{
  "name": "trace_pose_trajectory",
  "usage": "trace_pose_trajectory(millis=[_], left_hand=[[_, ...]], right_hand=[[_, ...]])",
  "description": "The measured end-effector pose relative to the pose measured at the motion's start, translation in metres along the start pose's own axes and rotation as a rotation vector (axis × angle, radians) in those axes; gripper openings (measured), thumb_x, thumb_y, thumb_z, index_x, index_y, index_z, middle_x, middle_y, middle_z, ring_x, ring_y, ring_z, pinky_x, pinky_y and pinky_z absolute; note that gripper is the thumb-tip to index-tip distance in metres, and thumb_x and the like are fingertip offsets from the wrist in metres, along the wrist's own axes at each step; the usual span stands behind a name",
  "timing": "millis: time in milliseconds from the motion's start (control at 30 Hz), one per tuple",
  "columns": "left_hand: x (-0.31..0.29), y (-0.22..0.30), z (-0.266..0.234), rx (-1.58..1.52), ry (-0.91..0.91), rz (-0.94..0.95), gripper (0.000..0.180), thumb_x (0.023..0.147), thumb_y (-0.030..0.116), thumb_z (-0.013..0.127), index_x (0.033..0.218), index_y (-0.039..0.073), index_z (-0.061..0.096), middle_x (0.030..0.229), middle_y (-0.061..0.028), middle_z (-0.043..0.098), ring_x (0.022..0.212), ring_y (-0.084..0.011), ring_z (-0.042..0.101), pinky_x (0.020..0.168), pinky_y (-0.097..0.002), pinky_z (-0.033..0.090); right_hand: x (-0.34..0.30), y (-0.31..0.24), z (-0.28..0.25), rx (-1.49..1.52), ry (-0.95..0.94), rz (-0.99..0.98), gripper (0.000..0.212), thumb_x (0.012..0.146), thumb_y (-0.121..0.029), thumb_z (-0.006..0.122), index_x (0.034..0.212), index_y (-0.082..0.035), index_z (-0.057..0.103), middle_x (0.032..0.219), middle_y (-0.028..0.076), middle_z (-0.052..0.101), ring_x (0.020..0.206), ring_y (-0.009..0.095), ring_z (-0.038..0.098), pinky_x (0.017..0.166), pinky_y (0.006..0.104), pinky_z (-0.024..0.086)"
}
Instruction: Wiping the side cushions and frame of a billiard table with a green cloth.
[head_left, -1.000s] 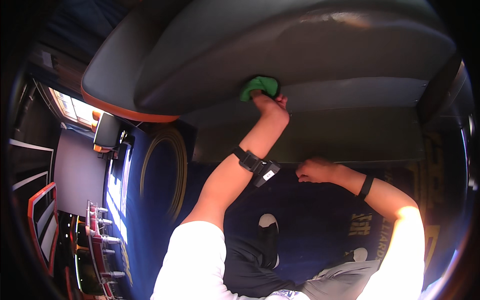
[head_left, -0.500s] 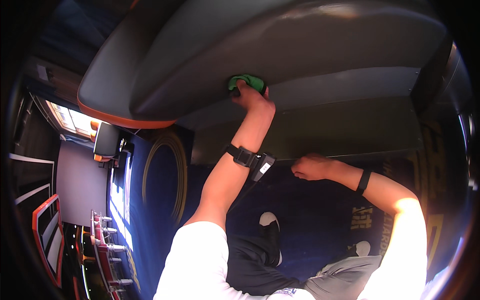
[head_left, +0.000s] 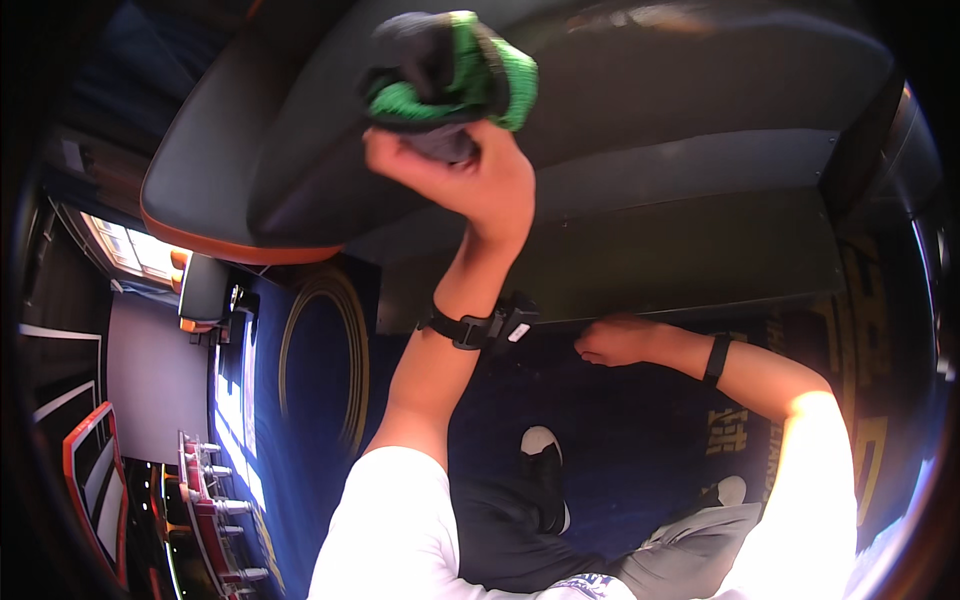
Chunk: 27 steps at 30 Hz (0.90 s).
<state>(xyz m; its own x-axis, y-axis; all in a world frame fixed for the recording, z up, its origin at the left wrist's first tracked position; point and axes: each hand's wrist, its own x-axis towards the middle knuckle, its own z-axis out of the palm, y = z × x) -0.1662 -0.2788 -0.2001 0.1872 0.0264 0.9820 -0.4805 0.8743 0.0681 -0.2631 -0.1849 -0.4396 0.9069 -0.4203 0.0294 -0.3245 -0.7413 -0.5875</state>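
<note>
My left hand (head_left: 470, 180) is raised high and grips a bunched green and black cloth (head_left: 450, 75), held against the dark padded seat cushion (head_left: 700, 70) that has an orange trim along its left edge. A black wrist device sits on that forearm. My right hand (head_left: 615, 342), fingers curled into a loose fist with nothing in it, rests at the lower edge of the dark base panel (head_left: 680, 250) under the cushion. A black band circles that wrist.
Dark blue patterned carpet (head_left: 320, 380) lies below. My black shoe with a white toe (head_left: 545, 470) stands on it. Another dark seat (head_left: 205, 290) and a bright window are at the left, with red-framed furniture at the lower left.
My left hand has swept the cloth leftward along the cushion and now appears much larger and closer. My right hand has stayed at the panel edge.
</note>
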Motion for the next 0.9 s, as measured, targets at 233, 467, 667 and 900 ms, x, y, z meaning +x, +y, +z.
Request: trace_pose_trajectory(millis=[233,467,667,900], left_hand=[[-0.025,-0.005,0.019,0.424,-0.365,-0.049,0.049,0.069,-0.001,0.064,0.115,0.009,0.052,0.099,-0.0134,0.043,0.086,-0.0328,0.053,0.072,-0.0392,0.048],[-0.097,-0.021,-0.003,0.519,-0.856,-0.199,0.049,0.066,0.006,0.075,0.107,0.016,0.052,0.097,-0.0115,0.044,0.081,-0.0328,0.056,0.064,-0.0454,0.052],[-0.070,-0.018,-0.028,0.287,-0.611,-0.006,0.046,0.064,0.004,0.075,0.102,0.012,0.051,0.091,-0.0113,0.047,0.080,-0.0318,0.052,0.066,-0.0417,0.045],[0.018,-0.030,-0.032,0.387,-0.167,0.330,0.040,0.069,-0.001,0.068,0.104,0.005,0.052,0.093,-0.0122,0.047,0.085,-0.0289,0.049,0.070,-0.0373,0.041]], right_hand=[[-0.010,0.004,0.001,0.028,0.065,0.012,0.016,0.087,-0.020,0.054,0.085,-0.006,0.062,0.086,0.012,0.065,0.084,0.034,0.063,0.074,0.0450,0.050],[-0.023,0.004,0.004,0.012,-0.023,0.036,0.015,0.085,-0.019,0.056,0.087,-0.005,0.063,0.086,0.013,0.066,0.085,0.034,0.063,0.076,0.0448,0.050],[-0.020,0.004,0.003,-0.006,-0.035,0.026,0.016,0.085,-0.018,0.056,0.087,-0.004,0.063,0.087,0.014,0.066,0.086,0.034,0.063,0.077,0.0445,0.050],[-0.024,0.004,0.001,0.000,-0.073,0.074,0.015,0.086,-0.018,0.056,0.088,-0.006,0.064,0.088,0.013,0.066,0.088,0.033,0.063,0.079,0.0441,0.050]])
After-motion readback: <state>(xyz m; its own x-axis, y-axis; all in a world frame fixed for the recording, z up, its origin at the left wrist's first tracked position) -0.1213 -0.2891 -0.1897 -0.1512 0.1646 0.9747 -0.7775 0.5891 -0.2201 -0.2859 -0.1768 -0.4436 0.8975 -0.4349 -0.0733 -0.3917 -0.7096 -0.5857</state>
